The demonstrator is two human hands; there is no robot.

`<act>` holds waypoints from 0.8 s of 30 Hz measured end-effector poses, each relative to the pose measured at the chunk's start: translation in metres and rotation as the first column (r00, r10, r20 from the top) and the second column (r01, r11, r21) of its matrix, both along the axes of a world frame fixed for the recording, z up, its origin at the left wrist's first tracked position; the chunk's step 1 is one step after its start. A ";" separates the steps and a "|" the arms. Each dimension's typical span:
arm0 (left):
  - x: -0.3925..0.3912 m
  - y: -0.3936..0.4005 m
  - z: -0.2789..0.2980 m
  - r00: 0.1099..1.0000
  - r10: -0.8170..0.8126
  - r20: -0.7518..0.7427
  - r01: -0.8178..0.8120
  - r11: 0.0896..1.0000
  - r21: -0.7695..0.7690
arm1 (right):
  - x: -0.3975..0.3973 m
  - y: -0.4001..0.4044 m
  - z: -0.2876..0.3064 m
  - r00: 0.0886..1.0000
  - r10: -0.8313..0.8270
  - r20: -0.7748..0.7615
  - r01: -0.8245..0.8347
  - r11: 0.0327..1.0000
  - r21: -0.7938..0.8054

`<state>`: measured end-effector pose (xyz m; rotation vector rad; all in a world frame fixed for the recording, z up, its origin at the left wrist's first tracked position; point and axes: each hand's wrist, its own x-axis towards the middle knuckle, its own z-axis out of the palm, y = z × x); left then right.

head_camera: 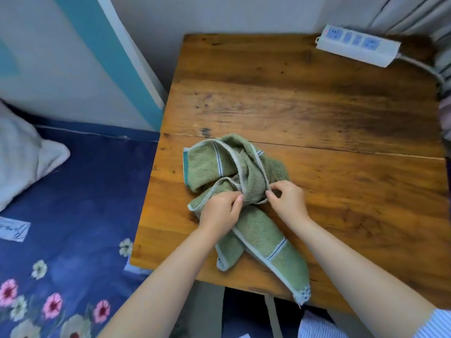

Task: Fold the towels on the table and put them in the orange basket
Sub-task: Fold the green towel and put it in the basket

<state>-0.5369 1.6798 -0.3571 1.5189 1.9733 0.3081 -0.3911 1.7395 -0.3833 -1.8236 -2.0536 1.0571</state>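
Note:
A crumpled green towel [246, 189] with pale blue trim lies on the near left part of the wooden table [317, 113]; one end hangs over the table's front edge. My left hand [220, 212] pinches the towel's pale hem near its middle. My right hand [286, 200] pinches the same hem a little to the right. Both hands rest low on the cloth. No orange basket shows in this view.
A white power strip [357, 45] with blue sockets lies at the table's far right, its cable running off the right edge. A bed with a dark blue flowered sheet [73, 215] and a white pillow [24, 154] stands left of the table. Grey curtains hang at the far right.

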 end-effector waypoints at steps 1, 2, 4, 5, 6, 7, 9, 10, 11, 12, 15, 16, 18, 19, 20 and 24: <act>-0.003 0.000 -0.003 1.000 -0.017 0.003 0.016 1.000 0.014 | 0.001 -0.003 -0.001 0.999 -0.041 -0.019 0.041 0.999 0.003; -0.004 0.002 -0.005 1.000 -0.029 0.000 0.029 0.999 0.037 | 0.002 -0.006 -0.001 0.995 -0.083 -0.046 0.083 0.997 0.008; -0.006 0.006 -0.006 0.997 -0.079 -0.018 0.080 0.995 0.063 | 0.005 -0.011 -0.001 0.981 -0.160 -0.106 0.161 0.987 -0.001; -0.004 0.006 -0.006 0.993 -0.113 -0.034 0.114 0.992 0.060 | 0.007 -0.015 0.000 0.972 -0.199 -0.123 0.199 0.980 -0.009; -0.002 0.007 -0.006 0.990 -0.129 -0.050 0.132 0.989 0.064 | 0.009 -0.018 0.002 0.963 -0.233 -0.138 0.233 0.972 -0.018; -0.001 0.007 -0.006 0.990 -0.133 -0.054 0.136 0.988 0.068 | 0.010 -0.021 0.003 0.953 -0.259 -0.154 0.258 0.966 -0.027; 0.004 0.006 -0.006 0.990 -0.131 -0.054 0.135 0.988 0.077 | 0.012 -0.026 0.006 0.935 -0.301 -0.188 0.296 0.954 -0.056; 0.007 0.006 -0.005 0.990 -0.129 -0.054 0.134 0.988 0.081 | 0.013 -0.028 0.009 0.926 -0.316 -0.205 0.308 0.949 -0.069; 0.011 0.006 -0.005 0.991 -0.122 -0.052 0.125 0.989 0.076 | 0.013 -0.030 0.010 0.922 -0.320 -0.217 0.309 0.947 -0.081; 0.015 0.006 -0.003 0.992 -0.118 -0.048 0.121 0.990 0.071 | 0.014 -0.031 0.013 0.917 -0.326 -0.230 0.315 0.946 -0.081; 0.021 0.009 0.005 0.997 -0.002 0.079 -0.002 0.998 0.057 | 0.018 -0.031 0.019 0.881 -0.394 -0.260 0.383 0.919 -0.096; 0.019 0.011 0.010 0.986 0.065 0.152 -0.073 0.996 0.046 | 0.022 -0.028 0.023 0.830 -0.462 -0.312 0.436 0.887 -0.155; 0.008 0.016 0.024 0.947 0.189 0.258 -0.208 0.977 0.047 | 0.032 -0.019 0.034 0.671 -0.607 -0.425 0.523 0.794 -0.309; -0.001 0.019 0.031 0.928 0.235 0.289 -0.264 0.962 0.066 | 0.038 -0.013 0.040 0.610 -0.653 -0.449 0.546 0.757 -0.359; -0.010 0.023 0.041 0.910 0.275 0.310 -0.319 0.943 0.100 | 0.044 -0.007 0.047 0.570 -0.684 -0.455 0.567 0.728 -0.384; -0.045 0.042 0.076 0.832 0.426 0.355 -0.515 0.831 0.211 | 0.065 0.023 0.069 0.434 -0.783 -0.446 0.656 0.614 -0.439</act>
